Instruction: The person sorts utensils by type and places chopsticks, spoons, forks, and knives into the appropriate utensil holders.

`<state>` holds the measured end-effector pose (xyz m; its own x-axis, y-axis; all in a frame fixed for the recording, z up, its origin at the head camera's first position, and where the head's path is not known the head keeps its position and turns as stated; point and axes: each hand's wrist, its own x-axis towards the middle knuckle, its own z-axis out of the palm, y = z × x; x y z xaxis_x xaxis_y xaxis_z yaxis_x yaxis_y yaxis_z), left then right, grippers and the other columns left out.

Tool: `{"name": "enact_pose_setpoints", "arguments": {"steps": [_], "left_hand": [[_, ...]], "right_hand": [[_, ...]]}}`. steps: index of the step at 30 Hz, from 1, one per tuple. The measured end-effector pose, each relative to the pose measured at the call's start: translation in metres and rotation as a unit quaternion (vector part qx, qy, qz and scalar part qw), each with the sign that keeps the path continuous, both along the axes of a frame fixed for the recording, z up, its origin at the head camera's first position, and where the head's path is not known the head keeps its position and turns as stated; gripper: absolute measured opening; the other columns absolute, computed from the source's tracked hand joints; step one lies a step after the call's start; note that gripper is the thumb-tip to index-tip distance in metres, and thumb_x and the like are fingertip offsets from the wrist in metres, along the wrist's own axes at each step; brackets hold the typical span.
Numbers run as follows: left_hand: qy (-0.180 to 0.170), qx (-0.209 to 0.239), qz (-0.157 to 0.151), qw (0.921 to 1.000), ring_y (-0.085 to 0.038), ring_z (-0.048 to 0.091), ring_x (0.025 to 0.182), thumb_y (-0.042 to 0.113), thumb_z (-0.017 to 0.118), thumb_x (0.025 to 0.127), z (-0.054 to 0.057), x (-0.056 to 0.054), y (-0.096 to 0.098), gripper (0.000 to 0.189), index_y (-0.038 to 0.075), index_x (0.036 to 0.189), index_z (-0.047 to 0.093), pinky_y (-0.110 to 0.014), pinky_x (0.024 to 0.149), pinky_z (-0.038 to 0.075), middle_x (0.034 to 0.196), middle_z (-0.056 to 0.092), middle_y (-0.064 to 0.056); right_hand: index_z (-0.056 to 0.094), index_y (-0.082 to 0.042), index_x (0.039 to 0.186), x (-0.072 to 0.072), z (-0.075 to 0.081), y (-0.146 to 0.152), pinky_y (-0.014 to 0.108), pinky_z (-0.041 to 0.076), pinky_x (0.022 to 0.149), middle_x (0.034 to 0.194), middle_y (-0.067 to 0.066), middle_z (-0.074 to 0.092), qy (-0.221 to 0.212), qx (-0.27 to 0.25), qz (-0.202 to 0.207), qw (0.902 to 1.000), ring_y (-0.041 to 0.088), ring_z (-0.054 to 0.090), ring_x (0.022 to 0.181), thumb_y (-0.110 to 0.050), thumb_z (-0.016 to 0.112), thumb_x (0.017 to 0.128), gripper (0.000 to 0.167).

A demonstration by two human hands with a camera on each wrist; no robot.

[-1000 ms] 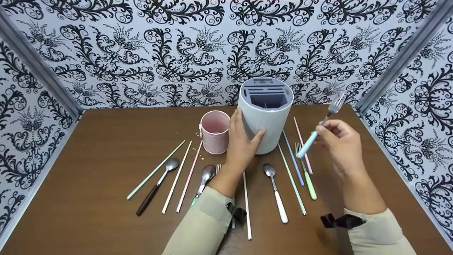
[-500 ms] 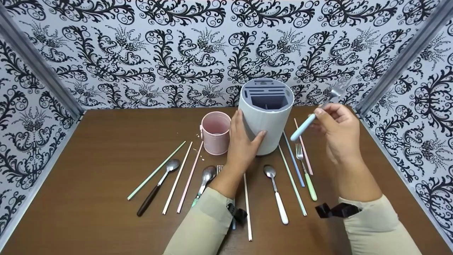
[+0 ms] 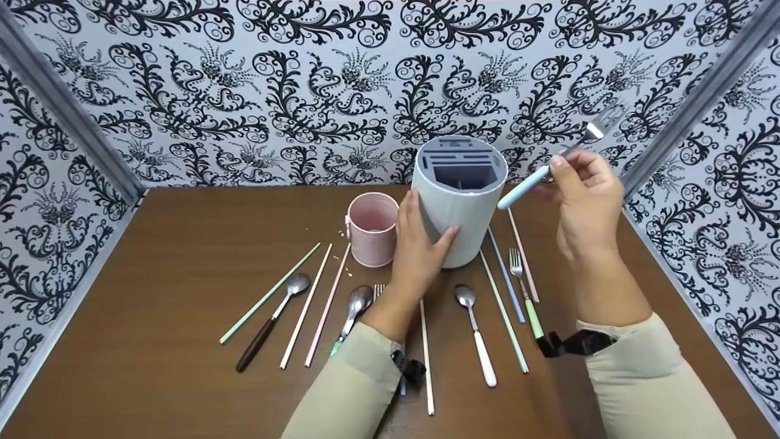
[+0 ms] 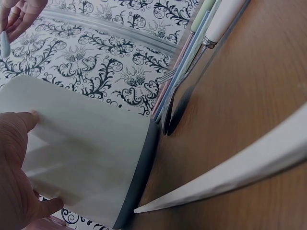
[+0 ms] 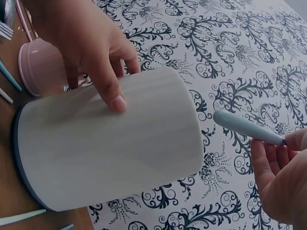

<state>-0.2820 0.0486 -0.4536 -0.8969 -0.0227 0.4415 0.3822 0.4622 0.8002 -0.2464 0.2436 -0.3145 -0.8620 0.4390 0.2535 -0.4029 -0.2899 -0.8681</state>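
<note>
1 holder (image 3: 466,227), smooth white cylinder w/ grey slotted top & dark base, upright on brown wood-look table (image 3: 183,256). L hand (image 3: 419,247) grips its side, thumb & fingers spread apart round the curve. R hand (image 3: 588,198) pinches 1 metal fork (image 3: 525,186) w/ rounded pale-blue handle, tilted, tines up, handle end near holder's top, not touching. 1 pink cup (image 3: 372,244), round, just L of holder. Also on table: 7 thin straight chopsticks (image 3: 269,294) visible, 3 metal spoons (image 3: 465,295), 2 other forks (image 3: 532,314), 1 partly hidden by L arm.
</note>
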Motion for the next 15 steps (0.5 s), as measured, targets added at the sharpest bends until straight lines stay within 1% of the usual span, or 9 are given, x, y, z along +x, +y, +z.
{"name": "enact_pose_setpoints", "arguments": {"steps": [7,15], "left_hand": [[0.0,0.001,0.001,1.0,-0.034,0.032,0.155,0.034,0.081,0.09,0.0,0.0,0.0,0.098,0.003,0.163,0.024,-0.044,0.129,0.028,0.166,0.033,-0.02],[0.007,0.002,0.0,1.0,-0.033,0.032,0.154,0.034,0.081,0.09,0.0,0.0,0.0,0.096,0.002,0.162,0.025,-0.044,0.128,0.031,0.165,0.033,-0.02]], "right_hand": [[0.063,0.002,0.098,-0.008,0.004,-0.005,0.029,0.064,0.072,0.093,0.011,0.061,0.012,-0.007,-0.021,0.9997,0.019,0.062,0.082,0.002,0.071,0.094,0.01],[0.06,0.003,0.098,-0.02,0.005,-0.009,0.032,0.065,0.074,0.094,0.012,0.062,0.033,-0.029,-0.027,0.9987,0.021,0.066,0.083,0.004,0.071,0.093,0.012]]}}
